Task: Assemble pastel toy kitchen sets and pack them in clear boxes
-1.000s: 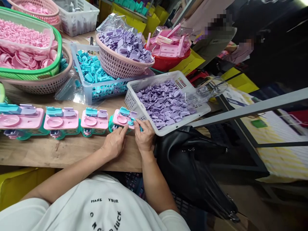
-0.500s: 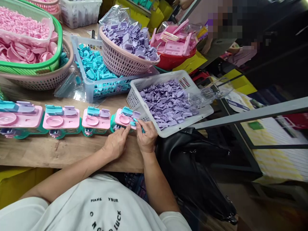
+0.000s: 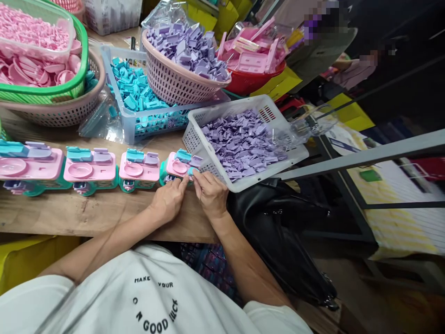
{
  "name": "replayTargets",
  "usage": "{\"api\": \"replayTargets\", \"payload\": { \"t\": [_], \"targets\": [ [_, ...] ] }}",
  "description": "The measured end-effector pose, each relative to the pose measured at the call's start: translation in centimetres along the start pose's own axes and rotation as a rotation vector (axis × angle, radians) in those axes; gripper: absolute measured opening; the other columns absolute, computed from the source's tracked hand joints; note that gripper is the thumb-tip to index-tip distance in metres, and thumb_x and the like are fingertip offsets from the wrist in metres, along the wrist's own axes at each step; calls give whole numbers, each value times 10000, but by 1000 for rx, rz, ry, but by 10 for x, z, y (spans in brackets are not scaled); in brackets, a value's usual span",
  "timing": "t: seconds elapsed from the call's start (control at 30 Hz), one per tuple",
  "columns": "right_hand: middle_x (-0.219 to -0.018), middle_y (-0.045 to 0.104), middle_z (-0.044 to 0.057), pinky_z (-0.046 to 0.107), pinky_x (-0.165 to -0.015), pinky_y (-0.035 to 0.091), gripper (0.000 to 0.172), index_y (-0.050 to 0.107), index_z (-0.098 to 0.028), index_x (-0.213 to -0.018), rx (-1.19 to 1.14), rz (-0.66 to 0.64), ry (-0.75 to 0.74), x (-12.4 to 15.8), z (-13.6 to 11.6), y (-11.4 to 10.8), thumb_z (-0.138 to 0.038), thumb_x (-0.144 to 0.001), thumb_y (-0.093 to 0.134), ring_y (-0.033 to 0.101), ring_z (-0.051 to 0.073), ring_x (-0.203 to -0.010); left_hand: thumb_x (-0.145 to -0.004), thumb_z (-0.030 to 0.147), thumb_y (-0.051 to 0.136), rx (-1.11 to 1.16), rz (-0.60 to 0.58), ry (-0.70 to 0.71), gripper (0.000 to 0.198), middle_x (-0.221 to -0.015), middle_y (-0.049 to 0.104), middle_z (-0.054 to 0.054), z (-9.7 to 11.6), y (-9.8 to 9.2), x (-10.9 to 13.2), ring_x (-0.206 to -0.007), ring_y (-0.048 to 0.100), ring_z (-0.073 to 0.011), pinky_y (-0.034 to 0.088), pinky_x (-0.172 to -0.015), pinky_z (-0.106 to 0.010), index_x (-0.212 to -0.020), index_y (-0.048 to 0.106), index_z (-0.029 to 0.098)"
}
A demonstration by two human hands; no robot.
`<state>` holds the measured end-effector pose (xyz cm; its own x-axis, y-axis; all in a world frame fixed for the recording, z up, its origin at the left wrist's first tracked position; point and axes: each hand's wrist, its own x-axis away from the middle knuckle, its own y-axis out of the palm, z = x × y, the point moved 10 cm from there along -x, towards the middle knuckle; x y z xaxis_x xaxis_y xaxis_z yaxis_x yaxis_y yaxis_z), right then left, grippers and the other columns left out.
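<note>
Several pink-topped toy units with teal bases stand in a row on the wooden table (image 3: 114,211). The rightmost toy unit (image 3: 177,166) carries a teal piece, a purple piece and a round pink dish. My left hand (image 3: 168,199) rests at its front edge, index finger stretched towards its near right corner; the other fingers are curled and partly hidden. My right hand (image 3: 211,192) pinches a small teal piece (image 3: 190,171) at the unit's right end. Left of that unit stands another toy unit (image 3: 139,171), which neither hand touches.
Right of my hands is a white basket (image 3: 239,186) of purple parts. Behind stand a blue crate (image 3: 153,119) of teal parts, a pink basket (image 3: 181,88) and a red basket (image 3: 243,83). A black bag (image 3: 274,232) hangs at the table's right end.
My right hand has brought the small teal piece down and slightly left against the unit's near right end. Its forearm now slants further right. My left hand has barely shifted.
</note>
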<state>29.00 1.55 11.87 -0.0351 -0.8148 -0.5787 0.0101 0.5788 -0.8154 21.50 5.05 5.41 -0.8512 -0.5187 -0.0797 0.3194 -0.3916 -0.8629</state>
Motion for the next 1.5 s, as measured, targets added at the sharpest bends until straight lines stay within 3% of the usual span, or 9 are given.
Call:
{"api": "replayTargets", "payload": {
  "t": [0.1, 0.23, 0.33, 0.43, 0.67, 0.93, 1.03, 1.2, 1.5],
  "targets": [
    [-832, 704, 71, 289, -698, 470, 241, 751, -207, -1064, -315, 1, 251, 6, 20, 6, -345, -961, 582, 635, 180, -752, -913, 65, 374, 37, 66, -5, 562, -1114, 654, -163, -4, -5, 0, -995, 658, -252, 550, -809, -355, -1474, 401, 82],
    [-708, 607, -14, 223, -527, 460, 342, 707, -218, -1009, -1202, 171, 913, 49, 47, 38, -523, -902, 595, 537, 109, -575, -962, 159, 416, 271, 358, 126, 389, -1044, 680, -124, -2, -31, 21, -922, 666, -207, 545, -808, -326, -1332, 536, 129],
    [-684, 591, -33, 194, -480, 464, 357, 674, -219, -1000, -1780, 287, 1398, 86, 20, 73, -503, -961, 462, 527, 86, -534, -983, 289, 500, 370, 431, 274, 363, -930, 667, -82, 13, -36, 43, -827, 654, -176, 539, -764, -290, -1311, 548, 140],
    [-850, 691, 1, 244, -651, 568, 413, 673, -237, -1071, -1963, 372, 1554, 97, -11, 76, -485, -1000, 350, 671, 110, -754, -942, 386, 597, 385, 413, 280, 395, -955, 655, -86, 22, -27, 51, -835, 657, -183, 541, -732, -281, -1264, 578, 158],
    [-1225, 706, 29, 451, -1172, 377, 399, 672, -264, -1199, -1940, 288, 1172, 77, -59, 61, -473, -885, 544, 626, 191, -1204, -938, 330, 584, 482, 457, 137, 289, -1044, 694, -112, -4, -26, 61, -908, 677, -195, 544, -815, -312, -1174, 571, 163],
    [-1161, 726, 65, 360, -1000, 510, 395, 722, -223, -1169, -1527, -203, 904, 88, -90, 94, -455, -855, 664, 669, 200, -1045, -936, 338, 511, 425, 356, -113, 241, -870, 672, -64, -55, -25, 104, -727, 621, -157, 498, -697, -268, -1081, 578, 157],
    [-1101, 702, 81, 321, -862, 555, 342, 714, -219, -1199, -1209, -114, 608, 53, -80, 70, -387, -930, 585, 674, 178, -924, -946, 367, 516, 457, 316, -168, 270, -912, 676, -68, -62, -29, 109, -756, 621, -153, 495, -732, -265, -1106, 580, 160],
    [-1025, 717, 94, 398, -960, 496, 322, 718, -227, -1188, -633, 125, 96, -16, -89, 30, -204, -970, 482, 644, 214, -968, -925, 427, 544, 481, 355, -285, 297, -831, 637, -30, -81, -40, 115, -721, 592, -147, 477, -710, -253, -1065, 595, 170],
    [-994, 758, 80, 375, -882, 490, 174, 722, -200, -1080, -506, 189, -64, -24, -93, 15, -227, -943, 618, 642, 212, -923, -893, 399, 584, 715, 323, -276, 244, -771, 590, 5, -88, -36, 116, -677, 528, -118, 424, -664, -232, -963, 598, 166]
  ]
}}
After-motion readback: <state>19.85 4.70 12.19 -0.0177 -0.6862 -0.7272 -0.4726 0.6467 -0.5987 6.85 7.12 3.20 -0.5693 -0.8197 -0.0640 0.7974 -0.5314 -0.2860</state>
